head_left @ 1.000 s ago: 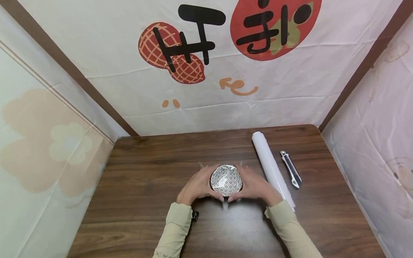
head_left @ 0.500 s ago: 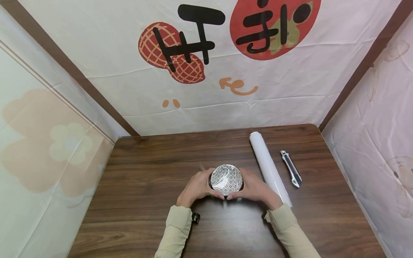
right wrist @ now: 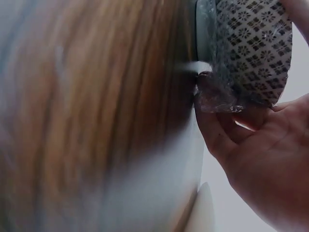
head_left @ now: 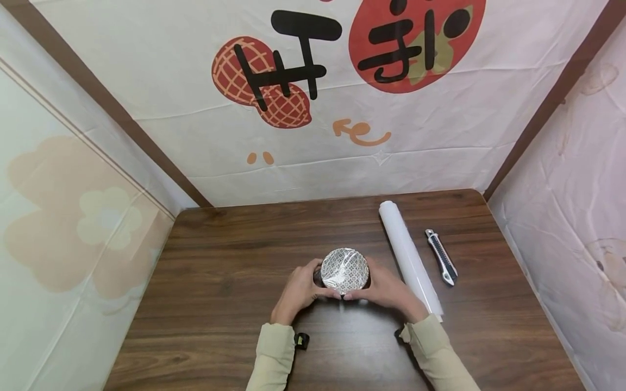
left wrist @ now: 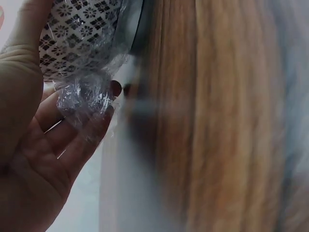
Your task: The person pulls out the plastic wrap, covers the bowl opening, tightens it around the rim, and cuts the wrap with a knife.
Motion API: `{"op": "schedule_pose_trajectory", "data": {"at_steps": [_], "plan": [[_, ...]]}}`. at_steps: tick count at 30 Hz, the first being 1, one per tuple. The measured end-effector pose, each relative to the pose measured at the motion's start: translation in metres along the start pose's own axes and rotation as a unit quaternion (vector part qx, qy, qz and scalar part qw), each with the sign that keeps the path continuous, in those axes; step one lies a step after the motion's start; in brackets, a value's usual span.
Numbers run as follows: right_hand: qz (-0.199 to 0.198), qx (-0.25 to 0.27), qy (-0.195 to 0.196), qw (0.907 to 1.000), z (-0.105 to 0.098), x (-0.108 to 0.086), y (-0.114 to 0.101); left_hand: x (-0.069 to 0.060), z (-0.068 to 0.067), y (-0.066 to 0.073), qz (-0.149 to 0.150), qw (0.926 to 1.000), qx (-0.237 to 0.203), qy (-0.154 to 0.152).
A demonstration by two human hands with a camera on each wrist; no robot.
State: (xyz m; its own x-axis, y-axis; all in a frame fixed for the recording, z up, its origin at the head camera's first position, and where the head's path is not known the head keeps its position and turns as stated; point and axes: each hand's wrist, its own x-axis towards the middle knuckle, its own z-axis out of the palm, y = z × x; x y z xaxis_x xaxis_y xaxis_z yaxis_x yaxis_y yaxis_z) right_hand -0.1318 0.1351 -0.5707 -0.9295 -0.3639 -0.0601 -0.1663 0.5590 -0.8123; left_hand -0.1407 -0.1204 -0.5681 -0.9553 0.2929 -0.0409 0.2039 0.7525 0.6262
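A round patterned container (head_left: 345,271), covered in clear plastic film, stands between two hands at the middle of the table. My left hand (head_left: 296,290) curls round its left side, the thumb at the near edge. Round the right side curls my right hand (head_left: 391,288), its thumb tip close to the other thumb. In the left wrist view crumpled film (left wrist: 87,99) bunches beside the patterned wall (left wrist: 79,36), against the fingers. The right wrist view shows film (right wrist: 217,96) gathered at the right fingertips, below the patterned side (right wrist: 256,48).
A white roll (head_left: 409,255) lies on the brown wooden table (head_left: 235,260), close to the right forearm. Farther right lies a utility knife (head_left: 442,257). Printed cloth walls (head_left: 313,179) stand behind the table and on both sides.
The left hand has shifted slightly and its fingers lie lower along the container's side. The film ends that stuck out beyond the fingers no longer show. The roll has shifted slightly left.
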Motion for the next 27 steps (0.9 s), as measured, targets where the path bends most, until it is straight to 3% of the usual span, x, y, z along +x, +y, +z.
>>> {"op": "schedule_pose_trajectory", "data": {"at_steps": [6, 15, 23, 27], "plan": [[0.009, 0.021, 0.013, 0.9997, 0.005, -0.002, 0.0, -0.004, 0.007, -0.002, 0.005, 0.9995, -0.016, 0.028], [0.031, -0.005, 0.049, 0.9983, 0.012, -0.009, -0.002, -0.01, 0.009, -0.001, 0.004, 0.9986, 0.01, 0.052], [0.051, 0.019, 0.066, 0.9964, 0.018, -0.013, -0.006, -0.012, 0.011, -0.002, 0.014, 0.9976, -0.044, 0.052], [0.062, 0.03, 0.078, 0.9945, 0.021, -0.014, -0.01, -0.015, 0.013, -0.003, 0.018, 0.9944, -0.091, 0.049]]}}
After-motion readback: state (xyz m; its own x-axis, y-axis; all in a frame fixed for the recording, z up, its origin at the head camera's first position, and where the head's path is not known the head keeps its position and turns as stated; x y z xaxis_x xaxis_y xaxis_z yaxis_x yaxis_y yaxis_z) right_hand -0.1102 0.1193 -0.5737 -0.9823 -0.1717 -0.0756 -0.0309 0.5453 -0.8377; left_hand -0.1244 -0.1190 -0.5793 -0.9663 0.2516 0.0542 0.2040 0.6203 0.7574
